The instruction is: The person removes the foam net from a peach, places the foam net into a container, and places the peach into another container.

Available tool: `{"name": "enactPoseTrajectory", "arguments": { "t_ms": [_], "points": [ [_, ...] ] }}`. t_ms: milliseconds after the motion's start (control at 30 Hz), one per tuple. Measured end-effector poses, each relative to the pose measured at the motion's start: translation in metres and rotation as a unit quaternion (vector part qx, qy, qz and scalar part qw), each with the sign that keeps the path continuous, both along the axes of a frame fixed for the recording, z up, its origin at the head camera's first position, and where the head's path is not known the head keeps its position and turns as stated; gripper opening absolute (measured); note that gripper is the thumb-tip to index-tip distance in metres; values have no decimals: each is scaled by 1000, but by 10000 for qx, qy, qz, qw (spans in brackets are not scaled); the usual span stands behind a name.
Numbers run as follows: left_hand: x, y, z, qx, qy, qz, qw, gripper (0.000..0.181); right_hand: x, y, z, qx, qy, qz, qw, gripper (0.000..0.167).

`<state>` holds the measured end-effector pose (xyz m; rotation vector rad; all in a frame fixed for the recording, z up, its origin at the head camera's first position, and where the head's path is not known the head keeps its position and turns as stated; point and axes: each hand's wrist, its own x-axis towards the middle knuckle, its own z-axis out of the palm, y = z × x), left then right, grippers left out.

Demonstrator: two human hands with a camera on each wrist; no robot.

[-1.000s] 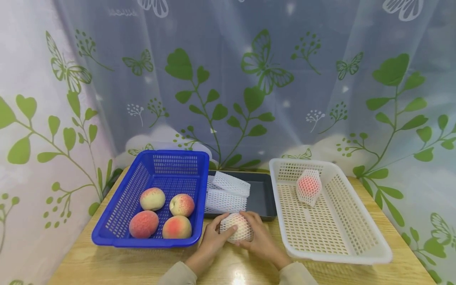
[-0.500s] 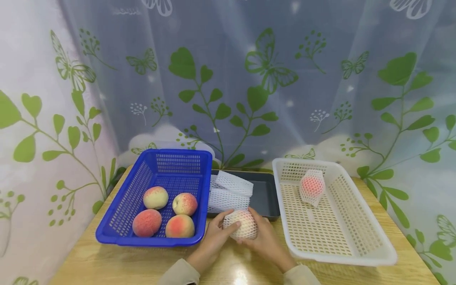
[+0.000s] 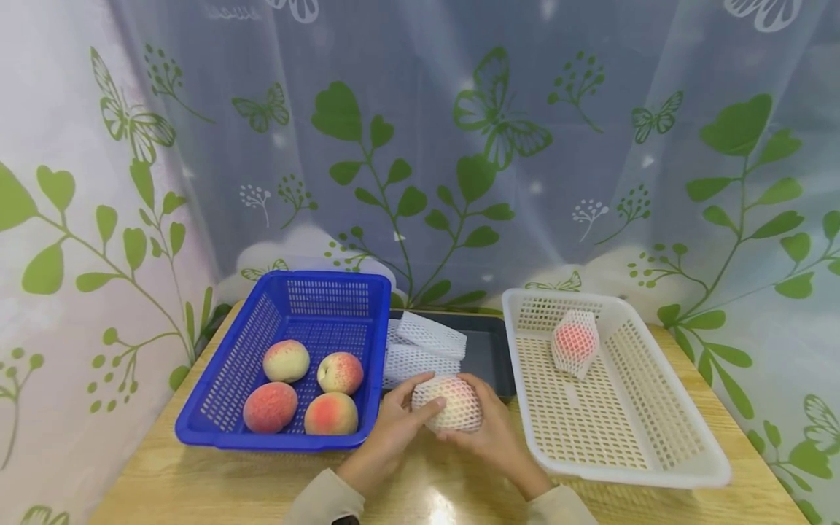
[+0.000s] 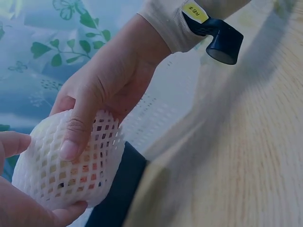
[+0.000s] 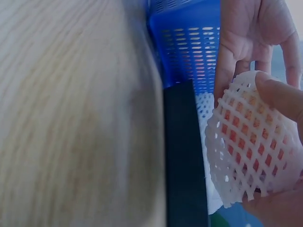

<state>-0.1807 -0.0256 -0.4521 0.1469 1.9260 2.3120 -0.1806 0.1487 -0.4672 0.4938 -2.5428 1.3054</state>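
A peach in a white foam net sleeve (image 3: pixel 453 405) is held between both hands in front of the dark tray. My left hand (image 3: pixel 391 425) grips its left side, thumb laid across the net. From the other side my right hand (image 3: pixel 494 433) curls its fingers and thumb round it. In the left wrist view, the right thumb presses on the foam net (image 4: pixel 52 163). Reddish fruit shows through the mesh of the net sleeve (image 5: pixel 251 137) in the right wrist view. The fingers behind the fruit are partly hidden.
On the left, a blue basket (image 3: pixel 210 394) holds several bare peaches (image 3: pixel 270 407). Flat foam nets (image 3: pixel 420 363) lie in the dark tray (image 3: pixel 488 357). To the right, a white basket (image 3: pixel 656 477) contains one netted peach (image 3: pixel 575 343). All stand on a wooden table (image 3: pixel 216 488).
Both hands have lifted the netted peach slightly, towards the tray. Its net has shifted and spread in the hands. The head view has moved a little; the baskets' contents look unchanged.
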Motion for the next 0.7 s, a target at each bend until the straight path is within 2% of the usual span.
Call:
{"name": "enactPoseTrajectory", "arguments": {
  "t_ms": [100,267,400,567,633,700],
  "points": [
    [0,-2,5,20,29,-132,9999,57,1,0,6,-122,-116,70,9998,90],
    [-1,-9,17,-234,142,-266,9993,55,1,1,17,-455,-335,67,9984,90],
    [-4,-17,27,-378,424,-36,9984,48,2,3,26,-611,-435,-56,9972,89],
    [-9,-24,35,50,593,438,9973,38,3,7,35,-701,-519,-119,9961,85],
    [-11,-26,37,163,519,477,9974,35,3,10,37,-748,-556,-82,9956,84],
    [-11,-27,39,122,436,389,9982,31,3,12,38,-774,-580,-11,9953,85]
  ]
}}
